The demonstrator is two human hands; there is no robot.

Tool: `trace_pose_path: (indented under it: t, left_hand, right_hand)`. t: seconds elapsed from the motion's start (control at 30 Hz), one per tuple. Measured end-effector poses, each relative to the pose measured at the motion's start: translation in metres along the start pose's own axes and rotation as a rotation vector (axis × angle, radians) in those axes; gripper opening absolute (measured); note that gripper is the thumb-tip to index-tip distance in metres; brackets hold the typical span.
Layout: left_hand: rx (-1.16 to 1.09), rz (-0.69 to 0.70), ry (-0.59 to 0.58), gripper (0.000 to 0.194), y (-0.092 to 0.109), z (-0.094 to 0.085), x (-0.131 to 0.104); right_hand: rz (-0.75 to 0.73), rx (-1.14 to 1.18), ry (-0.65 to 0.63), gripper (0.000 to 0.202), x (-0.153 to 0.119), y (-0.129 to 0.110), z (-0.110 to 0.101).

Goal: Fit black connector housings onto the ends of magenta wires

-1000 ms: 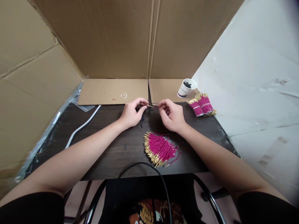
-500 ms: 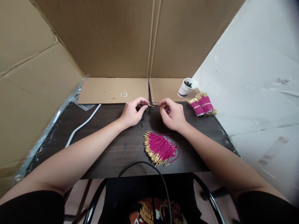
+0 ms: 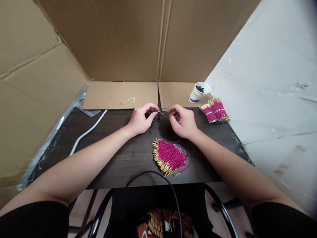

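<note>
A thin magenta wire with a gold metal end (image 3: 161, 113) spans the small gap between my two hands. My right hand (image 3: 182, 121) is closed in a pinch on the wire's magenta part. The gold end reaches the fingertips of my left hand (image 3: 142, 119), which are pinched together; what they hold is too small to make out. Small black tube pieces (image 3: 152, 125) lie on the table beside and partly behind my left hand. Nearer me is a fanned pile of magenta wires (image 3: 170, 156), their gold ends mostly toward the left and front.
A white paper cup (image 3: 197, 94) with black pieces stands at the back right. Beside it lie tied bundles of magenta wires (image 3: 215, 111). A white loop (image 3: 131, 99) rests on the cardboard (image 3: 104, 96). Left, a pale cable (image 3: 86, 134) crosses the dark table; a black cable (image 3: 148, 172) arches in front.
Both hands stay nearly in place. The gold end has shifted slightly, with less of it showing beyond my left fingertips. The view has tilted a touch.
</note>
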State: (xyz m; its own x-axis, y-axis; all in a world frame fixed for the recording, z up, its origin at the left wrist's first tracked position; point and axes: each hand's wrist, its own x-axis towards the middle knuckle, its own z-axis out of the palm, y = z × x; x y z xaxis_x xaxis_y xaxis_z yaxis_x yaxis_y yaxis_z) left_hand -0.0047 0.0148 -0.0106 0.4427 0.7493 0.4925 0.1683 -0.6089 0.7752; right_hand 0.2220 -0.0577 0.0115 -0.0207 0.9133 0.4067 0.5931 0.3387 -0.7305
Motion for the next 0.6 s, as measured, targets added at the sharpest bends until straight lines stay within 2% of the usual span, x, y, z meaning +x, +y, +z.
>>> trace_pose_path:
  t: [0.6]
  left_hand:
    - [0.057, 0.051, -0.028, 0.013, 0.0032, -0.001, -0.0026]
  right_hand:
    - [-0.089, -0.035, -0.033, 0.02, -0.0016, -0.0033, -0.0013]
